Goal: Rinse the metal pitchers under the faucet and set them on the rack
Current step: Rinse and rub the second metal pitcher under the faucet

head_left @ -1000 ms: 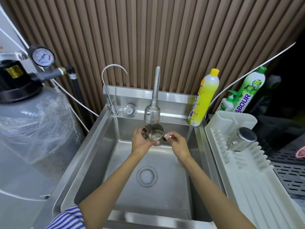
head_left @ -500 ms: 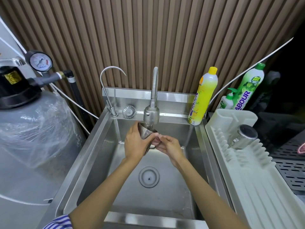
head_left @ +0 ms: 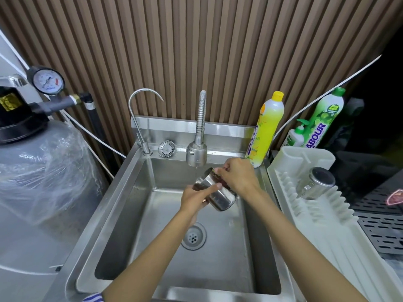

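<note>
hands: 2, both on one pitcher. left hand (head_left: 196, 200) grasps the pitcher (head_left: 221, 196) from the near-left side, thumb laid across the steel wall, fingers curled under it. right hand (head_left: 237, 177) grasps it from the far-right side, fingers curled over the rim end; what exactly they pinch there is hidden by the hand.

pitchers: 2. the held one is tilted, mouth up and to the left, base down and to the right. it sits between the two hands, above the sink basin, with its mouth just below and slightly right of the faucet head (head_left: 196, 153). the second pitcher (head_left: 316, 184) lies tilted among the prongs at the far end of the rack (head_left: 327, 232), base facing the camera, well apart from both hands.

rack: 1, white plastic, just right of the sink (head_left: 113, 199).

taps: 2. the flexible faucet in the middle, and a thin curved tap (head_left: 139, 110) at the far-left corner. a round strainer (head_left: 166, 148) rests on the ledge between them.

drain (head_left: 193, 236): 1, in the basin floor, below the left wrist.

bottles: 3, at the back right. yellow bottle (head_left: 265, 131) on the sink corner, green bottle (head_left: 322, 118) and small pump bottle (head_left: 295, 137) behind the rack.

left of the sink: 1 plastic-wrapped tank (head_left: 43, 171), 1 gauge (head_left: 48, 82) above it.
</note>
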### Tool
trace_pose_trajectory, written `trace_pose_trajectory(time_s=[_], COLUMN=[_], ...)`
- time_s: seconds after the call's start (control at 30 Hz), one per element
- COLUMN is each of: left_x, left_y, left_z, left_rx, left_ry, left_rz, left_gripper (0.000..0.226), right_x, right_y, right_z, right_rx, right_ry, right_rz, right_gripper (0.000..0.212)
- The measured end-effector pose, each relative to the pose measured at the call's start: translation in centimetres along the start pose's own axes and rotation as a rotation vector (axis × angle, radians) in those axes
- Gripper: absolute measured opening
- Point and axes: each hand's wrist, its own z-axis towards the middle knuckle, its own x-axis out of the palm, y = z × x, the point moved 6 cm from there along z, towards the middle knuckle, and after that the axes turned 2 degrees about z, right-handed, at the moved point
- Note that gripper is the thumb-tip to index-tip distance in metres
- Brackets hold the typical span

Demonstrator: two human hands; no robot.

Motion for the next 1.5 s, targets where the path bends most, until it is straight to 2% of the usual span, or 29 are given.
trace_pose_trajectory(time_s=[0.07, 0.17, 0.23, 0.43, 0.53, 0.67, 0.77, 0.97, 1.1, 1.17, 1.23, 1.37, 1.5], left_x=[0.4, 0.5, 0.0, -1.9, -2.7, -3.1, -3.4, -4.5, -4.2, -3.8, -3.1, -1.6, -1.5], left_y=[-0.7, -1.6, -2.2, -3.9, -4.8, -6.2, -6.2, -4.3, -2.2, -1.5, -0.9, -0.9, -2.0], left_z=[0.3, 0.6, 0.6, 0.2, -0.5, -1.4, -1.9, -1.8, -1.6, -1.2, -0.4, 0.6, 1.1], left_rx=[0.039, 0.125, 0.200, 0.396, 0.506, 0.639, 0.621, 0.413, 0.283, 0.254, 0.207, 0.150, 0.211], left_ry=[0.018, -0.040, -0.151, -0.361, -0.408, -0.408, -0.459, -0.479, -0.449, -0.401, -0.282, -0.076, -0.121], left_rz=[-0.053, -0.017, 0.029, 0.155, 0.263, 0.532, 0.730, 0.706, 0.672, 0.612, 0.511, 0.337, 0.310], left_gripper=[0.035, 0.066, 0.078, 0.081, 0.081, 0.080, 0.081, 0.075, 0.067, 0.064, 0.062, 0.066, 0.073], right_x=[-0.3, -0.2, 0.1, 2.5, 4.1, 6.3, 7.3, 5.4, 3.3, 2.2, 1.3, 0.6, 0.7], right_y=[0.3, 0.5, 0.5, -0.5, -1.1, -1.9, -2.2, -2.4, -1.2, -0.2, 0.6, 1.7, 1.2], right_z=[-0.3, -0.6, -0.5, -0.3, -0.9, -1.8, -2.4, -1.8, -1.5, -1.5, -1.7, -2.1, -2.0], right_rx=[-0.024, -0.051, -0.062, 0.049, 0.122, 0.219, 0.304, 0.266, 0.120, 0.050, 0.001, -0.079, -0.067], right_ry=[-0.022, -0.026, -0.030, 0.098, 0.163, 0.210, 0.226, 0.100, 0.052, 0.023, -0.008, -0.064, -0.074], right_rz=[0.007, 0.054, 0.115, 0.478, 0.691, 0.929, 1.034, 0.717, 0.358, 0.169, 0.061, -0.044, 0.065], right_gripper=[0.028, 0.013, 0.007, 0.004, 0.003, 0.003, 0.007, 0.018, 0.025, 0.030, 0.029, 0.023, 0.015])
